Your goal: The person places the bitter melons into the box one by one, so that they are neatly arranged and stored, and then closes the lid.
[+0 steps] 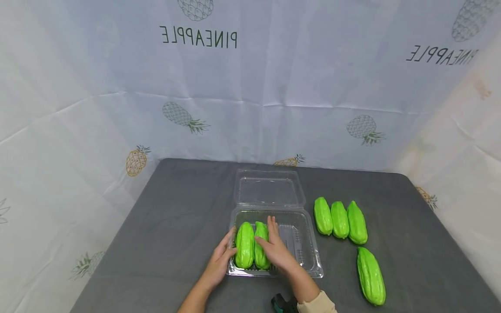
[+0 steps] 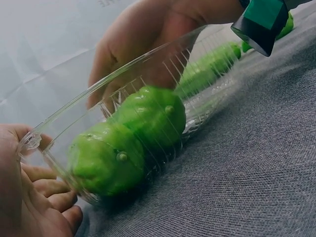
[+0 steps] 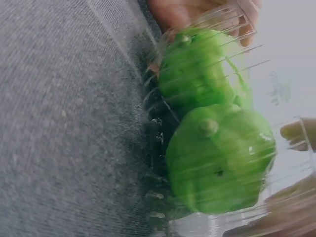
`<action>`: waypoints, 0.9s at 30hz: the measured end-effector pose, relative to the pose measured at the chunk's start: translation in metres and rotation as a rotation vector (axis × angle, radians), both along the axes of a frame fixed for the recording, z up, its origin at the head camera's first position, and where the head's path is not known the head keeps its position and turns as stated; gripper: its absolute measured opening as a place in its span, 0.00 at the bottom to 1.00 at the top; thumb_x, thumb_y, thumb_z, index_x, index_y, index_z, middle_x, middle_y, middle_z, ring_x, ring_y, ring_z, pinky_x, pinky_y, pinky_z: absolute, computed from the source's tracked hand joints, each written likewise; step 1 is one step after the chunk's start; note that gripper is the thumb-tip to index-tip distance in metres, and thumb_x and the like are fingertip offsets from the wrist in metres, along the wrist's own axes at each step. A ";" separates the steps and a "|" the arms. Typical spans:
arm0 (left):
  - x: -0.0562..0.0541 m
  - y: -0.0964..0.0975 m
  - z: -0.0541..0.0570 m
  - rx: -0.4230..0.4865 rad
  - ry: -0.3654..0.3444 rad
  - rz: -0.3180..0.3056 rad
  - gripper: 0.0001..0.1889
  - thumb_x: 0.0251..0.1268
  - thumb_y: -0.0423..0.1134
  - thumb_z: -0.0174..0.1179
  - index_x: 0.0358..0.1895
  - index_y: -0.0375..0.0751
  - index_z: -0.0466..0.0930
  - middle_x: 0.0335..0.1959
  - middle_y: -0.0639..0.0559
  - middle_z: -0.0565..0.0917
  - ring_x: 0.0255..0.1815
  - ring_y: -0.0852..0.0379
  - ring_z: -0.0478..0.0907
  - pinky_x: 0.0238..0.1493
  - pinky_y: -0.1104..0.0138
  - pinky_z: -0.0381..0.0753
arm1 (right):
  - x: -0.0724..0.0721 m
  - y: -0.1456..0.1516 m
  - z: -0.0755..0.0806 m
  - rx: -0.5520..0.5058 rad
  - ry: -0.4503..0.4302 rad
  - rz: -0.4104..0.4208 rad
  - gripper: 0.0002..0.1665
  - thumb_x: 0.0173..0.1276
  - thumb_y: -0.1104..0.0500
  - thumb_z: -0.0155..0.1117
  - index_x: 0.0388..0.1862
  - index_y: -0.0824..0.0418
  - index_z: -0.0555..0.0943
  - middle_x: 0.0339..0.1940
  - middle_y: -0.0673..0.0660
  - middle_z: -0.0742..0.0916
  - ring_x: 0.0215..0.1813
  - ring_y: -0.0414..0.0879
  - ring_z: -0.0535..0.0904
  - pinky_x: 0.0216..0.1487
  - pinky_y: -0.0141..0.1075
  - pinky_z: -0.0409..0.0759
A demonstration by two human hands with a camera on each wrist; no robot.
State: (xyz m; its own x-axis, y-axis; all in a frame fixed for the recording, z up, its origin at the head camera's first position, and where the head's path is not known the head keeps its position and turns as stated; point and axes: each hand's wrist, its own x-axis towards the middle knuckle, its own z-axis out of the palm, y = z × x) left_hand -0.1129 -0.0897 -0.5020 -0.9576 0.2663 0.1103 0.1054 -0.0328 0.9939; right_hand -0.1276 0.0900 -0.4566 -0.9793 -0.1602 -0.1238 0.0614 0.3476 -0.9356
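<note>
A clear plastic clamshell box (image 1: 309, 256) lies open with its lid (image 1: 270, 189) folded back. Two bright green ridged gourds sit side by side in its left part, the left gourd (image 1: 245, 245) against the left wall and the right gourd (image 1: 261, 256) beside it. My left hand (image 1: 216, 265) holds the box's left wall, thumb at the rim and fingers outside. Over the right gourd, my right hand (image 1: 278, 252) rests along its right side, fingers straight and pointing away, thumb across its top. Through the clear wall, the right hand (image 2: 143, 44) shows behind the gourds.
Three more green gourds (image 1: 339, 219) lie in a row right of the box. Another gourd (image 1: 371, 276) lies nearer the front on the right. Grey cloth (image 1: 176, 217) covers the table, and a pineapple-print curtain (image 1: 250, 78) hangs behind it.
</note>
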 end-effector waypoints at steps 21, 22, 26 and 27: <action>0.001 0.000 -0.003 0.003 0.032 0.010 0.29 0.66 0.27 0.43 0.69 0.23 0.49 0.71 0.27 0.52 0.67 0.73 0.52 0.60 0.87 0.52 | 0.018 0.042 0.035 -0.076 0.066 0.001 0.38 0.74 0.49 0.43 0.75 0.61 0.45 0.76 0.64 0.50 0.73 0.67 0.46 0.69 0.62 0.50; 0.001 0.000 -0.004 0.003 0.032 0.008 0.29 0.66 0.27 0.43 0.69 0.22 0.49 0.71 0.27 0.52 0.67 0.74 0.52 0.60 0.87 0.52 | 0.019 0.045 0.035 -0.082 0.078 0.002 0.37 0.75 0.49 0.43 0.75 0.62 0.46 0.76 0.64 0.52 0.74 0.66 0.47 0.69 0.61 0.51; 0.000 0.000 -0.004 -0.001 0.002 0.010 0.30 0.66 0.28 0.43 0.70 0.24 0.48 0.72 0.30 0.52 0.69 0.68 0.51 0.61 0.87 0.51 | 0.024 0.057 0.035 -0.088 0.135 -0.007 0.37 0.75 0.52 0.42 0.75 0.61 0.41 0.75 0.65 0.57 0.74 0.62 0.51 0.68 0.60 0.55; -0.001 0.000 -0.004 -0.004 -0.006 0.010 0.30 0.66 0.28 0.43 0.70 0.25 0.48 0.72 0.30 0.52 0.70 0.65 0.50 0.61 0.87 0.51 | 0.025 0.060 0.035 -0.083 0.144 -0.015 0.38 0.75 0.53 0.42 0.76 0.60 0.39 0.74 0.65 0.57 0.74 0.62 0.51 0.67 0.60 0.56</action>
